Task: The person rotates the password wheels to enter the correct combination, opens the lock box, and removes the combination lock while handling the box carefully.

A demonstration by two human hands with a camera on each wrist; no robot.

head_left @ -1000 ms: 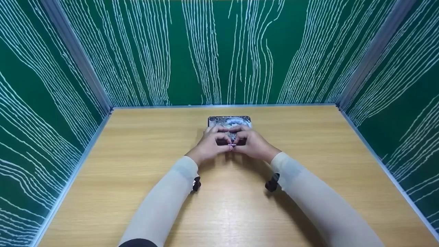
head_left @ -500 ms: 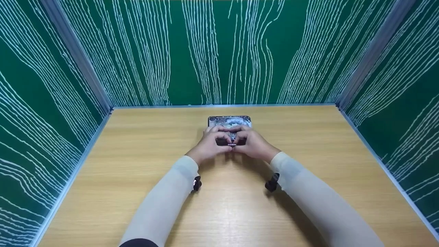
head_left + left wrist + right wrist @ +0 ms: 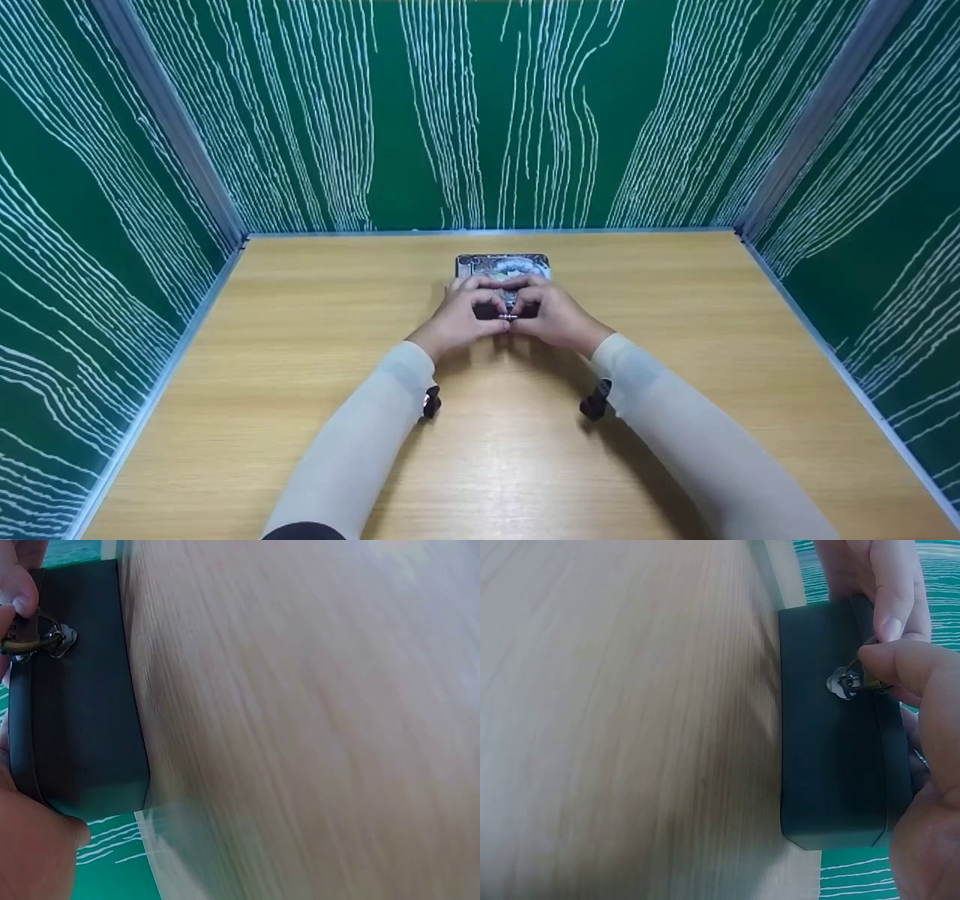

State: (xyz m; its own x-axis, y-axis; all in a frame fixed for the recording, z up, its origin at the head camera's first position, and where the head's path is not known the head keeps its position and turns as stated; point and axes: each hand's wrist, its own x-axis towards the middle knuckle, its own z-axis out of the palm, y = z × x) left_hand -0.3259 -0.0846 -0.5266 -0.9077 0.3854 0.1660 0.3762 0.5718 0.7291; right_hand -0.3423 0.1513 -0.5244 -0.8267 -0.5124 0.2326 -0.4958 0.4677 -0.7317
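A small dark box with a picture-patterned lid sits near the back of the wooden table. On its front face is a metal clasp with a loop standing out from a pale plate. My left hand is at the box's left side, its thumb and index finger pinching the clasp. From the right, my right hand pinches it too, its thumb over the metal. The other fingers of both hands rest over the lid and hide part of it.
The wooden table extends in front of the box and to both sides. Green walls with white wavy lines enclose the back and sides. A dark wrist camera hangs beneath the right sleeve, another device beneath the left.
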